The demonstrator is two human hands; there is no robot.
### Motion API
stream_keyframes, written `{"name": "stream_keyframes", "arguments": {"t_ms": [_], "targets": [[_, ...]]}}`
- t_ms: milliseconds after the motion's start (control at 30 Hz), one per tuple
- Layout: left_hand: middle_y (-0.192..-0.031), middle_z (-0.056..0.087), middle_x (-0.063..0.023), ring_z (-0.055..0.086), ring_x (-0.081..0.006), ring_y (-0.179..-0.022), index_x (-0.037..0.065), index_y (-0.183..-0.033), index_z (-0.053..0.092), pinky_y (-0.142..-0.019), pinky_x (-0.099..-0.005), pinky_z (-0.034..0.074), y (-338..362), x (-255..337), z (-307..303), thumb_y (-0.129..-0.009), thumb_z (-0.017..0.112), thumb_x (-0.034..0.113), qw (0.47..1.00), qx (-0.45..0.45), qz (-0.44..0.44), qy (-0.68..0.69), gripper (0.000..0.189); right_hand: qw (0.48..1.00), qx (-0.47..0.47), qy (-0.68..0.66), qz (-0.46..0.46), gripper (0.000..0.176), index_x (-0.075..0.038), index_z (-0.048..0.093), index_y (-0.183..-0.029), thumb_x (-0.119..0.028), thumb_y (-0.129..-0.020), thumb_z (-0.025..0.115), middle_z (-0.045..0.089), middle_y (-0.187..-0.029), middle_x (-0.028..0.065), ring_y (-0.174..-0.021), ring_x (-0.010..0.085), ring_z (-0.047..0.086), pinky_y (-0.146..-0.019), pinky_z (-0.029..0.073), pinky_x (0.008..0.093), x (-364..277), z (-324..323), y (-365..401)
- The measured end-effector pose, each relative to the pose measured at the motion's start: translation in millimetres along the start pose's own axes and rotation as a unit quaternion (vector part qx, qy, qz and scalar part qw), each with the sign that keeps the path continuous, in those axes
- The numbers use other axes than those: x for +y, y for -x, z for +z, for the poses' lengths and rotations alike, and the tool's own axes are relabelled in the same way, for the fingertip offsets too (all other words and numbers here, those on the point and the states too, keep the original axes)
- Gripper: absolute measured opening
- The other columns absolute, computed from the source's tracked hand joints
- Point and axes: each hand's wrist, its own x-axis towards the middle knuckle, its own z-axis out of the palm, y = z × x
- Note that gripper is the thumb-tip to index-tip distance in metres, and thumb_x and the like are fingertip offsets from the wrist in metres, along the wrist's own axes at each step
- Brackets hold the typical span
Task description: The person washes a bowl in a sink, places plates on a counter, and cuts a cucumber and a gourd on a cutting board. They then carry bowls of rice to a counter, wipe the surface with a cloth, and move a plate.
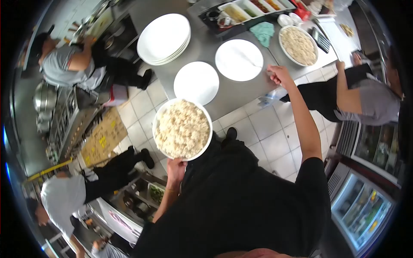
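My left hand [175,167] grips the near rim of a white plate [159,115] piled with pale rice-like food [182,128], holding it out over the tiled floor just short of the steel counter [234,96]. My right hand [280,75] reaches forward to the counter's edge, fingers bent, holding nothing I can see. It is nearest an empty white plate [238,59]. Another empty plate [196,82] lies just beyond the plate I hold.
A stack of white plates [164,38], a second filled plate [298,45], a teal cloth [263,32] and a tray of ingredient tubs [245,10] sit on the counter. Three other people work around me, left and right. Glass-door fridges [363,208] stand at my right.
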Motion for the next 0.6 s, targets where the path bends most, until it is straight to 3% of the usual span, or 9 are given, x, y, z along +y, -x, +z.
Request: {"name": "stream_keyframes", "arguments": {"t_ms": [67, 133, 200, 300, 400, 467, 600], "targets": [[-0.086, 0.060, -0.0067, 0.054, -0.0139, -0.066, -0.001, -0.108, 0.051, -0.053, -0.0265, 0.041, -11, -9, 5, -0.075, 0.049, -0.005, 1.000, 0.010, -0.014, -0.007, 0.034, 1.000, -0.011, 0.026, -0.001, 0.031, 0.001, 0.063, -0.080, -0.030, -0.082, 0.066, 0.054, -0.052, 0.0049, -0.037, 0.0080, 0.042, -0.033, 0.028, 0.0227, 2, 27, -12], [-0.086, 0.060, -0.0069, 0.054, -0.0138, -0.066, -0.001, -0.109, 0.051, -0.053, -0.0264, 0.041, -22, -16, 16, -0.075, 0.049, -0.006, 1.000, -0.001, -0.026, -0.005, 0.034, 0.998, 0.040, 0.004, -0.058, 0.026, 0.001, 0.062, -0.070, -0.023, -0.077, 0.069, 0.054, -0.052, 0.0063, -0.037, 0.0088, 0.043, -0.033, 0.028, 0.0237, 15, 44, -40], [-0.089, 0.058, -0.0069, 0.052, -0.0130, -0.070, -0.001, -0.107, 0.051, -0.054, -0.0256, 0.040, -36, -21, 27, -0.076, 0.048, -0.004, 0.991, -0.067, -0.061, -0.100, 0.031, 0.997, 0.049, -0.035, -0.038, 0.022, 0.002, 0.059, -0.060, -0.012, -0.074, 0.069, 0.054, -0.052, 0.0075, -0.037, 0.0110, 0.044, -0.032, 0.028, 0.0261, 4, 60, -45], [-0.089, 0.058, -0.0073, 0.052, -0.0133, -0.068, -0.001, -0.107, 0.050, -0.054, -0.0256, 0.042, -55, -37, 63, -0.077, 0.048, -0.004, 0.989, -0.073, -0.080, -0.098, 0.031, 0.997, 0.065, -0.032, -0.032, 0.025, 0.001, 0.058, -0.059, -0.015, -0.074, 0.071, 0.055, -0.054, 0.0085, -0.038, 0.0114, 0.045, -0.032, 0.030, 0.0266, -1, 73, -49], [-0.089, 0.057, -0.0074, 0.053, -0.0138, -0.065, -0.002, -0.111, 0.047, -0.053, -0.0263, 0.044, -73, -44, 103, -0.077, 0.048, -0.003, 0.979, -0.128, -0.116, -0.109, 0.034, 0.998, 0.042, 0.000, -0.043, 0.027, 0.003, 0.063, -0.072, -0.023, -0.078, 0.069, 0.058, -0.056, 0.0085, -0.040, 0.0104, 0.047, -0.034, 0.033, 0.0252, -12, 67, -38], [-0.089, 0.058, -0.0075, 0.053, -0.0135, -0.065, -0.002, -0.111, 0.047, -0.052, -0.0257, 0.044, -88, -53, 121, -0.077, 0.048, -0.003, 0.970, -0.166, -0.142, -0.111, 0.034, 0.999, 0.043, -0.033, -0.005, 0.036, 0.004, 0.063, -0.092, -0.030, -0.082, 0.066, 0.060, -0.059, 0.0078, -0.042, 0.0094, 0.049, -0.036, 0.036, 0.0234, -29, 51, -9], [-0.083, 0.059, -0.0072, 0.055, -0.0133, -0.060, -0.002, -0.104, 0.051, -0.052, -0.0248, 0.046, -118, -79, 159, -0.078, 0.051, -0.001, 0.944, -0.250, -0.175, -0.124, 0.026, 0.982, 0.171, -0.032, -0.078, 0.041, 0.002, 0.060, -0.106, -0.034, -0.086, 0.062, 0.062, -0.061, 0.0076, -0.044, 0.0085, 0.050, -0.039, 0.038, 0.0220, -18, -15, 43]]}}
